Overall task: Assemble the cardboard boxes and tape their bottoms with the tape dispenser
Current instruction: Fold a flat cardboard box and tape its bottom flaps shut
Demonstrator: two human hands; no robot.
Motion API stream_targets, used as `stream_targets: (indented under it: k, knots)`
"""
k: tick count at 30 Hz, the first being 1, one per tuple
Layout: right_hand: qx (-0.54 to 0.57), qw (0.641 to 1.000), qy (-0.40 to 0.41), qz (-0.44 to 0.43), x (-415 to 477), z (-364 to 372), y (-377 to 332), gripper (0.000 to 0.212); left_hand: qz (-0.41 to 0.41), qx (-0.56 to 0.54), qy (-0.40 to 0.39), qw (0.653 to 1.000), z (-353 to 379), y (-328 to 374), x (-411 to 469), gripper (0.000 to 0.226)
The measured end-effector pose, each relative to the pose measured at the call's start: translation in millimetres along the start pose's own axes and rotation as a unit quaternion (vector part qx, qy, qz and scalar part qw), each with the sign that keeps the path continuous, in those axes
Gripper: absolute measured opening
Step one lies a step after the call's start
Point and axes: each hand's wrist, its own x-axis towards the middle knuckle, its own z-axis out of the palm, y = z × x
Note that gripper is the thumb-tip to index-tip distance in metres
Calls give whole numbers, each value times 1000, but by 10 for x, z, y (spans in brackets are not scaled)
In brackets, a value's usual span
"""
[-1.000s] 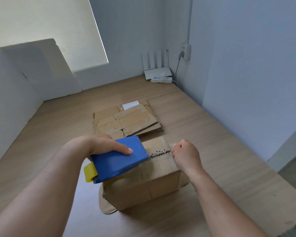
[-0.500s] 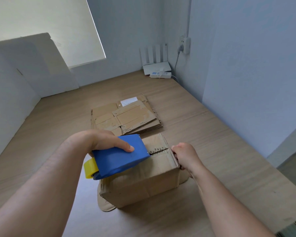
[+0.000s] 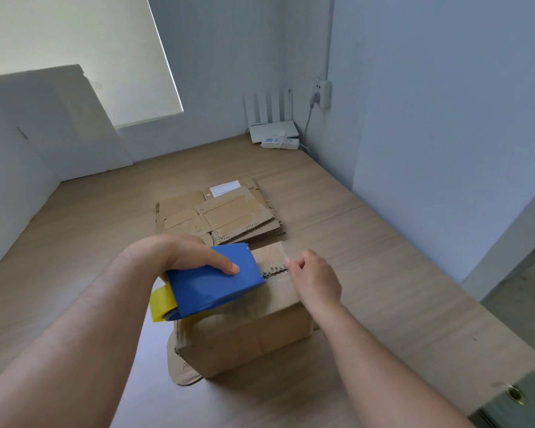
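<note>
Our cardboard box [image 3: 244, 332] sits on the wooden table [image 3: 383, 273] just before us, closed flaps on top. The blue tape dispenser [image 3: 213, 287] lies along its top seam, gripped by our left hand [image 3: 179, 257]. Our right hand [image 3: 317, 284] curls at the seam's right end; whether it pinches tape, we cannot tell. Flattened cardboard [image 3: 223, 214] lies just beyond.
</note>
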Motion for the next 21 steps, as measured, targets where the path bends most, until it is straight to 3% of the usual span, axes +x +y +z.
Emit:
stream_targets:
  k: [6, 15, 21]
  knots:
    - [100, 994, 53, 2, -14, 45, 11, 38, 24, -14, -6, 1000, -87, -92, -51, 61]
    - [78, 993, 84, 1, -5, 88, -15, 45, 62, -100, -63, 991, -321, -833, -159, 58]
    - [67, 993, 97, -6, 2, 120, -38, 45, 5, -165, -109, 980, -498, -1949, -159, 93]
